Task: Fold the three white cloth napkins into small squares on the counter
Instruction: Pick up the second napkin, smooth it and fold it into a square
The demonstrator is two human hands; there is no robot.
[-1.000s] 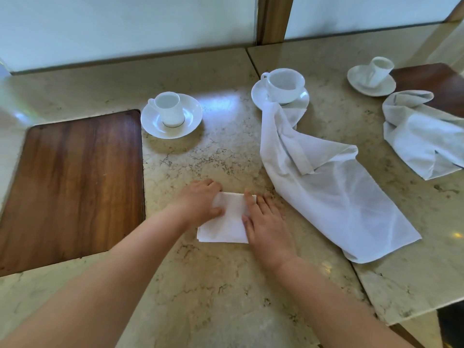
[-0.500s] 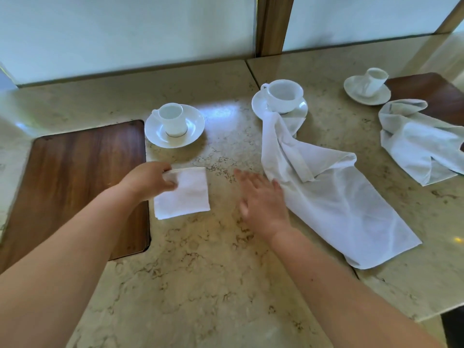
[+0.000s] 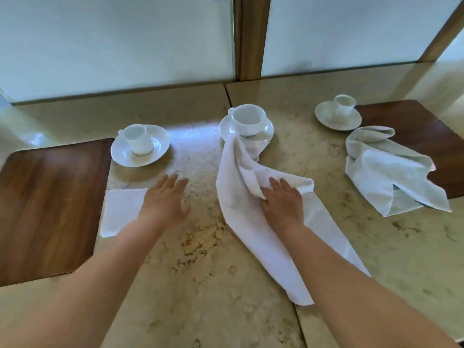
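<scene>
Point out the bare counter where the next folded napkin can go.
Bare marble lies between the folded napkin and the long unfolded napkin, under the left hand. More lies near the front edge. It is crowded around the middle cup and saucer, where cloth overlaps.

surface (image 3: 200,285) is looking like polished beige marble, glossy, veined. Inset panels (image 3: 50,209) are showing dark wood grain, satin sheen. Napkins (image 3: 251,222) are reading as matt white woven cloth, soft creases. Cups (image 3: 247,119) and saucers (image 3: 140,146) are looking like glossy white porcelain.

Folded napkin (image 3: 120,209) half under left hand (image 3: 164,199)
</scene>
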